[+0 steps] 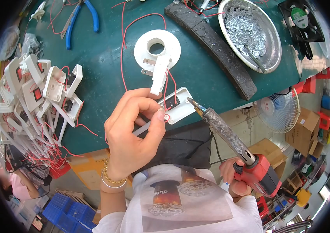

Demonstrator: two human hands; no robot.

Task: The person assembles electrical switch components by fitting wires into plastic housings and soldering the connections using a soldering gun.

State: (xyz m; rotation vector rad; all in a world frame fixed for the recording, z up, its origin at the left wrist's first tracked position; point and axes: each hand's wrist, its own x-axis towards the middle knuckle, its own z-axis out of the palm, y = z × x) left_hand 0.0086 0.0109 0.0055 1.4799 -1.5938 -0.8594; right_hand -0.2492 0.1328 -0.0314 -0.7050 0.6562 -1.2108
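Note:
My left hand (136, 126) is closed around a white plastic switch housing (182, 112), an open shell with a black switch (171, 102) and red wires inside. Just above its fingers, a white plug (160, 75) with two flat metal prongs rests against a round white stand (139, 44); whether a finger touches the plug, I cannot tell. My right hand (231, 176) grips a red-handled soldering iron (231, 136). The iron's tip points left, right beside the housing's edge; contact is unclear.
Many white switch housings (37, 93) with red wires are piled at the left. Blue-handled pliers (70, 33) lie at the far left. A dark curved bar (211, 48) and a metal dish of solder scraps (278, 42) sit at the right. Beyond the table edge stands a fan (277, 110).

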